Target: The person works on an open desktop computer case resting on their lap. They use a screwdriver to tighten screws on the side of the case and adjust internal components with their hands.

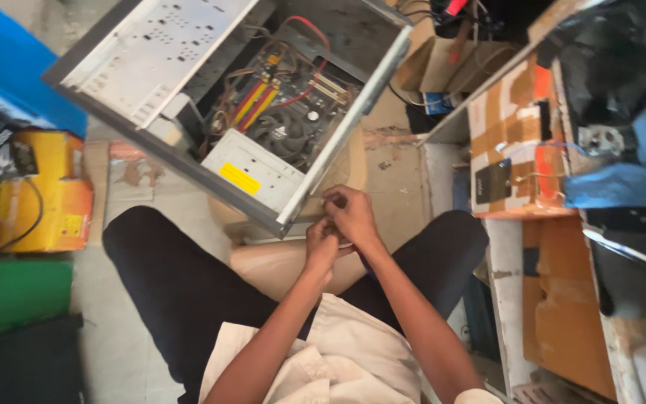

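Note:
An open grey computer case (151, 75) lies on its side in front of me, showing a motherboard (285, 105) with a black cooler fan, yellow slots and red and yellow wires. A silver drive with a yellow label (252, 176) sits at its near corner. My left hand (321, 241) and my right hand (349, 213) are pressed together just below the case's near corner, fingers curled around something small and thin that I cannot make out. The case rests on a tan stool (278, 262) between my knees.
A blue box (9, 67) and a yellow-orange box (46, 194) stand at the left, with green and black items below. At the right are a taped cardboard box (514, 142), black and blue bags (622, 112) and wooden shelving (562, 299). More boxes and cables lie beyond the case.

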